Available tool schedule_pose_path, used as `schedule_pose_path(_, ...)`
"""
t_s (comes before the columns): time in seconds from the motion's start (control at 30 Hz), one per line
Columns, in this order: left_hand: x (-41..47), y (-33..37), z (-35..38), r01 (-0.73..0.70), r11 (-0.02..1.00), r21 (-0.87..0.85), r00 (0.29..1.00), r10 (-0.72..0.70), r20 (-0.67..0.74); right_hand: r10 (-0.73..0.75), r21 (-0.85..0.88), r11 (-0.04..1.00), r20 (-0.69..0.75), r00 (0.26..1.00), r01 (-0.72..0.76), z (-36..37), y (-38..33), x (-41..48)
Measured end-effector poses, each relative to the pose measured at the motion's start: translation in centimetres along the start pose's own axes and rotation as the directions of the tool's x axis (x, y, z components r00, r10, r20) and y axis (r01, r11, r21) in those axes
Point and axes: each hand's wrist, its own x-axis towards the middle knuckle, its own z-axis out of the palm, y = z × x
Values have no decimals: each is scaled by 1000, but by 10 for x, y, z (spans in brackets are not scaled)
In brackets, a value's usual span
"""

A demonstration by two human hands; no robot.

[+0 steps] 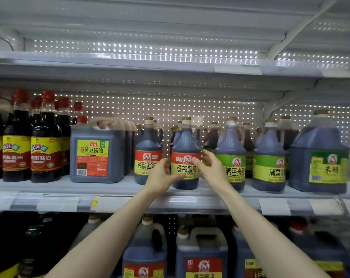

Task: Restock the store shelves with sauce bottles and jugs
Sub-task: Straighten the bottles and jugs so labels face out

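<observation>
Soy sauce bottle [185, 145], dark, gold-capped, red-and-yellow labelled, upright near the front edge of the middle shelf [57, 187]. Just to its left, a matching bottle [148, 149]; just to its right, a green-labelled bottle [230, 151] of the same shape, with more of both kinds lined up behind. Left-hand grip [160, 177] half closed round the lower left side of the soy sauce bottle, thumb across the foot of the label, fingers curved at the bottle's edge. Right-hand grip [210, 165] likewise curled round the right side, thumb tip on the red band of the label, fingers reaching behind. Further left, a square jug [96, 151] with a red cap, then tall red-capped bottles [45, 137]. At the far right, a large jug [318, 153] with a green-and-yellow label. Below, blurred, more handled jugs [202, 253] on the lower shelf.
</observation>
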Motion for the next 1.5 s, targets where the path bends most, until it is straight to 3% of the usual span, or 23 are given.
schedule_pose_path(0.2, 10, -1, 5, 25, 999, 25, 999, -25, 25, -27, 60, 998, 97, 995, 21, 4, 6, 12)
schedule_pose_path(0.83, 39, -15, 2, 38, 992, 116, 995, -48, 84, -49, 36, 998, 88, 995, 46, 13, 16, 28)
schedule_pose_path(1.5, 43, -26, 3, 16, 997, 75, 997, -22, 76, 0, 11, 1000, 12, 1000, -1, 23, 16, 24)
